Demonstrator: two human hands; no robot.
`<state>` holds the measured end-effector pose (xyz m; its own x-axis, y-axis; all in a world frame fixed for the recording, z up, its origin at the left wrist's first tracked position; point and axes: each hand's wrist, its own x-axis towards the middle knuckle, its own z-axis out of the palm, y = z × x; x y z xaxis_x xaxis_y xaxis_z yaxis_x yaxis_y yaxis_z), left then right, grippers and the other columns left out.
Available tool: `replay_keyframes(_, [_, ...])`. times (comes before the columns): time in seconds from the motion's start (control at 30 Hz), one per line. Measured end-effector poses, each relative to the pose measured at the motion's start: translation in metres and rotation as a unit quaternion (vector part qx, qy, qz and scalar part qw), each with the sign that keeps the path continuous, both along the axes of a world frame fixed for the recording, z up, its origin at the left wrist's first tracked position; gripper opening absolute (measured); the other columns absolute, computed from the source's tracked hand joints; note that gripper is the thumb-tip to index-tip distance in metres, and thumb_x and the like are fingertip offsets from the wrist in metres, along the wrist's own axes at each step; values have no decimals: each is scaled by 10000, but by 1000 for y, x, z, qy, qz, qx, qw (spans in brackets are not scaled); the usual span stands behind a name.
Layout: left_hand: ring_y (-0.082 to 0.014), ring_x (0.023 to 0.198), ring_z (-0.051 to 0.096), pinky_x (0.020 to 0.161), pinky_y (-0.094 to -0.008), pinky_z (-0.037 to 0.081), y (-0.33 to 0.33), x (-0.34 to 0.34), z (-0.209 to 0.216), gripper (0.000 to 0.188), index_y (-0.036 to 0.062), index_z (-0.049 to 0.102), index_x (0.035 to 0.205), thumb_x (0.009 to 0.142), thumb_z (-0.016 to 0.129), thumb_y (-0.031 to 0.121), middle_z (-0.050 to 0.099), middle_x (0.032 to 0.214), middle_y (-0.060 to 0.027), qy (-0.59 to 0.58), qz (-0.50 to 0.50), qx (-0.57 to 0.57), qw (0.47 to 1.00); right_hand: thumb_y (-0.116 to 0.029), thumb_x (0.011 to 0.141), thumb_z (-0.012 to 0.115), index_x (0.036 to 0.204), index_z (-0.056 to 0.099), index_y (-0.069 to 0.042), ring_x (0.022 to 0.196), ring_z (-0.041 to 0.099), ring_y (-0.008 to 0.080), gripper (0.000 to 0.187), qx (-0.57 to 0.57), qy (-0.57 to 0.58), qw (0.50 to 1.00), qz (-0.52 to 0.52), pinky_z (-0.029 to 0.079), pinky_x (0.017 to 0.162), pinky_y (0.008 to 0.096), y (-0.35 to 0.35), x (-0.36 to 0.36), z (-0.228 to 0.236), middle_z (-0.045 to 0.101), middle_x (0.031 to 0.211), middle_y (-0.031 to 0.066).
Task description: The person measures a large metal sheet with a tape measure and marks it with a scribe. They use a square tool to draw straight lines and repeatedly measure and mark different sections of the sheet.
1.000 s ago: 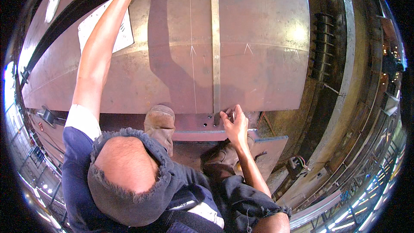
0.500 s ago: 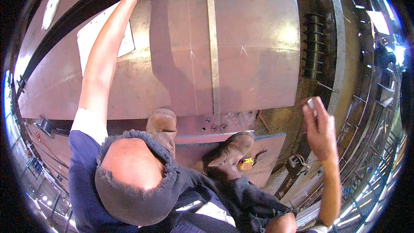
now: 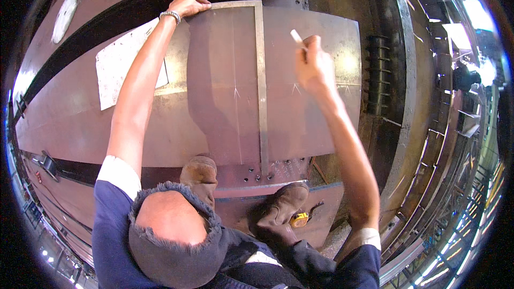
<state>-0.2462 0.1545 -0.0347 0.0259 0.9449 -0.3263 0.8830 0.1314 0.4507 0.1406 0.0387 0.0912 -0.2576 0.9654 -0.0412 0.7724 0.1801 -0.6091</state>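
A large steel plate lies before me with a scribed line and small arrow-like marks on it. Across it rests a metal try square, its long blade running toward me and its short arm along the plate's far edge. At the end of that short arm, my left hand is closed on the square with pinched fingers. My right hand is raised over the plate to the right of the blade, gripping a white stick of chalk, apart from the square.
A sheet of white paper lies on the plate under my left forearm. Beside my right boot is a yellow tape measure. A dark ribbed cylinder stands right of the plate. Drilled metal shows beyond the plate's near edge.
My right hand has swung from the far lower right up and left over the plate with the chalk. The left hand stays on the square; the whole view has shifted slightly.
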Motion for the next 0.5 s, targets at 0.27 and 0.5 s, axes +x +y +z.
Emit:
replay_keyframes(0.27, [-217, 942, 719, 862, -359, 550, -3, 18, 9, 273, 226, 788, 1057, 852, 735, 397, 762, 1033, -68, -4, 47, -24, 999, -122, 913, 570, 1063, 660, -20, 813, 658, 431, 202, 148, 16, 987, -62, 516, 756, 510, 45, -56, -89, 670, 836, 239])
replay_keyframes(0.5, [-229, 952, 715, 856, -375, 550, -9, 16, 13, 232, 273, 796, 1017, 841, 741, 412, 763, 1020, -36, 15, 78, -14, 997, -87, 899, 567, 1080, 677, 20, 849, 652, 441, 237, 193, 12, 970, -147, 514, 783, 513, 61, -85, -85, 667, 906, 252])
